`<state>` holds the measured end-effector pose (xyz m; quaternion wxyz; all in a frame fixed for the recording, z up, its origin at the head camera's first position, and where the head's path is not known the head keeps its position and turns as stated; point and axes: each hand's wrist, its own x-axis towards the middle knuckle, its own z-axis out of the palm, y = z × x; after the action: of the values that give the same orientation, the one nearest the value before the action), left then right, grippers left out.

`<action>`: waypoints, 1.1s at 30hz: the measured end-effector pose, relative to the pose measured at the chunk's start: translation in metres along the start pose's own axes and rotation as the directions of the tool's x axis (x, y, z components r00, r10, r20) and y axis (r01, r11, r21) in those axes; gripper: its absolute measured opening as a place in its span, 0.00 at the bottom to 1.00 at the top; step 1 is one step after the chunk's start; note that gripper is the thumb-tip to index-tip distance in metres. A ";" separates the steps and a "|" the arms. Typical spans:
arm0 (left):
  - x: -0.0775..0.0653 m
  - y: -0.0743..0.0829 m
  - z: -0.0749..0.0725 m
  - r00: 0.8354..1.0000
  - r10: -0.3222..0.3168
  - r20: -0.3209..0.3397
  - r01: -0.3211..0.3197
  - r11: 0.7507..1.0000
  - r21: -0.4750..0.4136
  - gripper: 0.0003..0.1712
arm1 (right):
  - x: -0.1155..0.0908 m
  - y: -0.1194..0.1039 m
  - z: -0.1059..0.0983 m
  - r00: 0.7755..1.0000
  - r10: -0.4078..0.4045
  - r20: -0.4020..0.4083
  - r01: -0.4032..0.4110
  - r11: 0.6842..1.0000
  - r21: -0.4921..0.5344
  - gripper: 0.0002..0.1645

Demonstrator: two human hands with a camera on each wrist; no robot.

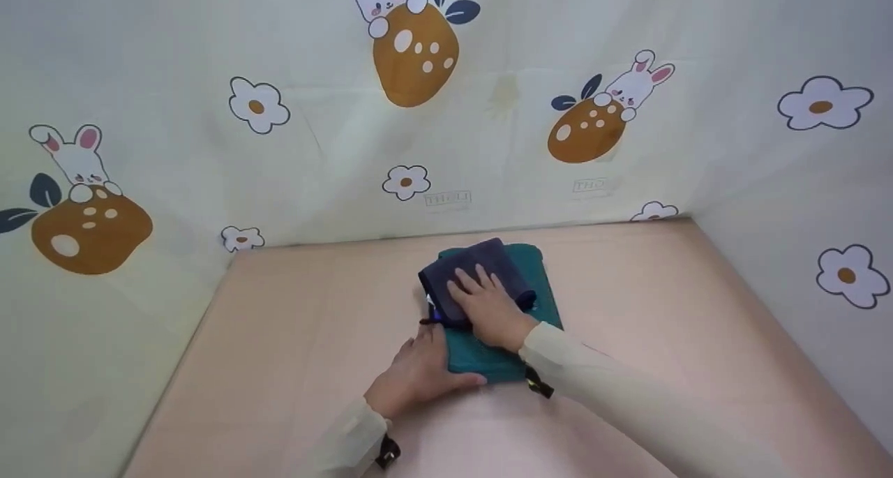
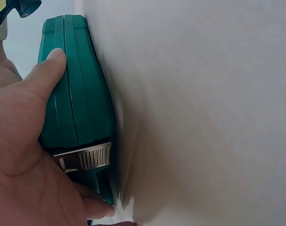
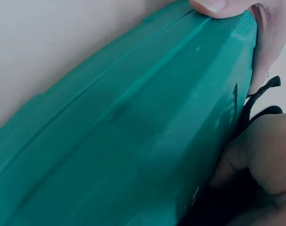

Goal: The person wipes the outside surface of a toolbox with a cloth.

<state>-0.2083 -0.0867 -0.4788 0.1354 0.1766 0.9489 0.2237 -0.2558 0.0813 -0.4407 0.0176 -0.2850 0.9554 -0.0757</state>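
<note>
A green hard case [image 1: 485, 363] lies on the table, with a metal latch [image 2: 93, 157] on its left side. On top of it sits a folded dark purple cloth [image 1: 499, 258]. My right hand [image 1: 494, 314] presses on this cloth, its fingers spread. At the case's near left corner, my left hand [image 1: 417, 372] holds against it, with the thumb along the near face and the fingers along the left side. A black loop [image 3: 263, 92] sticks out by the cloth's left edge. Something small, blue and white, shows there too, too little to identify.
The table [image 1: 279, 338] has a pale pinkish cover. Light fabric walls [image 1: 314, 164] printed with rabbits, fruit and flowers stand at its back and sides. Dark straps [image 1: 537, 382] hang at my wrists.
</note>
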 end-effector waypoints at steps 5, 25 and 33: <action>0.000 0.001 -0.001 1.000 0.026 0.004 -0.026 0.999 -0.039 0.75 | -0.001 -0.004 -0.001 0.999 -0.019 0.033 0.019 1.000 0.002 0.38; -0.001 -0.001 -0.002 0.999 0.025 0.023 -0.024 0.999 -0.027 0.73 | -0.010 -0.002 -0.001 0.989 -0.133 0.059 0.131 0.991 0.027 0.40; -0.002 -0.001 -0.003 0.999 0.037 0.028 -0.037 0.999 0.001 0.71 | -0.016 0.004 -0.002 0.980 -0.191 0.057 0.187 0.980 0.067 0.42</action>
<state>-0.2072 -0.0893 -0.4762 0.1443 0.1975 0.9437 0.2228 -0.2441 0.0934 -0.4399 0.0493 -0.3759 0.9202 -0.0972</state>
